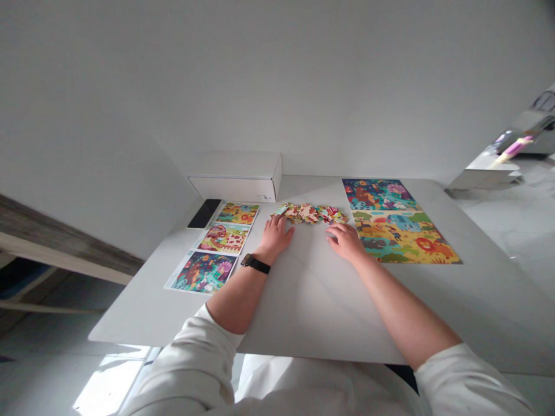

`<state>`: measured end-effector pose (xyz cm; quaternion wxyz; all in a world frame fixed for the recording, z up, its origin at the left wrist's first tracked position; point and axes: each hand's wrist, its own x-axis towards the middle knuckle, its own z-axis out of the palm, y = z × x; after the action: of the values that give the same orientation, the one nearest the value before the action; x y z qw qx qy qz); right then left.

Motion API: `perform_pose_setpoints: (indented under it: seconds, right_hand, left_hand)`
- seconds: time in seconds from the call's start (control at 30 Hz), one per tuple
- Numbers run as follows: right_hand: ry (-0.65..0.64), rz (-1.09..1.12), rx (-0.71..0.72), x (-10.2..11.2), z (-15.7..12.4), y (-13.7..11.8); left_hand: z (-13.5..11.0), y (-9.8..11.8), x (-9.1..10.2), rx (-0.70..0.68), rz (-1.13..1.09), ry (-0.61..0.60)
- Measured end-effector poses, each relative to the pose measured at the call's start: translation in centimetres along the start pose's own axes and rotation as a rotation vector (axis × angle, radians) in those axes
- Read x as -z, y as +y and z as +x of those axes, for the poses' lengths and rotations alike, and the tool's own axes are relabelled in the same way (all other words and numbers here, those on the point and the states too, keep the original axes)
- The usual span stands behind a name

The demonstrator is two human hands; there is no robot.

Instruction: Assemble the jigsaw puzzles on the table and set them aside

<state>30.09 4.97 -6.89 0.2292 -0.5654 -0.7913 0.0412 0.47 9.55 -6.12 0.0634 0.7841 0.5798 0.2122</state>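
A pile of loose colourful puzzle pieces (311,213) lies on the white table (303,300), just beyond my hands. My left hand (276,236), with a black watch on the wrist, rests flat on the table with its fingers stretched toward the left end of the pile. My right hand (346,240) lies palm down with fingers extended, just below the right end of the pile and beside the assembled puzzles (395,222). Neither hand holds a piece.
Two finished puzzles lie joined at the right of the table. A sheet with three reference pictures (215,247) lies at the left, a black phone (204,213) beside it. A white box (237,175) stands against the wall. Another table (489,173) is at far right.
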Motion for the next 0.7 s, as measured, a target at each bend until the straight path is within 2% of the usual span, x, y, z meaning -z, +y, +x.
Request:
perform_pose_setpoints:
  seconds: [0.17,0.33,0.43,0.6,0.7]
  right_hand:
    - [-0.008,0.005,-0.003,-0.1,0.0,0.1]
    - [0.006,0.013,0.008,-0.2,0.0,0.2]
    - [0.001,0.01,0.0,-0.1,0.0,0.1]
    - [-0.017,0.023,-0.004,0.2,0.0,-0.2]
    - [0.002,0.059,0.0,0.5,0.1,-0.4]
  left_hand:
    - [1.1,-1.0,-0.2,0.051,-0.01,0.089]
    - [1.5,-1.6,-0.6,0.101,-0.041,0.001]
    - [1.5,-1.5,-0.6,0.117,-0.028,-0.006]
    - [1.4,-0.9,0.1,0.131,-0.026,0.014]
    - [1.3,-0.5,1.0,0.114,-0.06,0.081]
